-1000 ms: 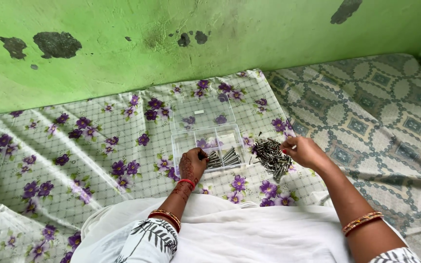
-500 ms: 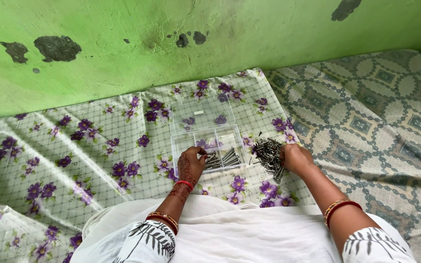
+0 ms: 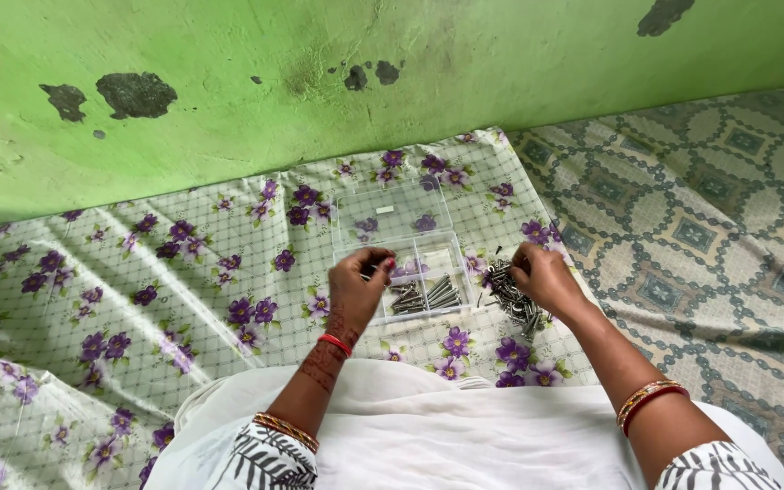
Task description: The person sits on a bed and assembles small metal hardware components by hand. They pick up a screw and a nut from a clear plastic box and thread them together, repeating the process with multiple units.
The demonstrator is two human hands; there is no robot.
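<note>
A: Now, hands?
B: Left hand [image 3: 353, 289] at centre frame, fingers pinched over the clear box [image 3: 406, 263]; what it grips, cannot tell. Right hand [image 3: 542, 277] curled narrow on the loose screws [image 3: 512, 295], right of the box.
A: Box contents?
B: Screws in its lower compartment, on the flowered cloth [image 3: 183, 272].

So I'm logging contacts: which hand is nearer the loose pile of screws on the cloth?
Right. The right hand rests on the screw pile; the left hand is over the clear plastic box, apart from it.
</note>
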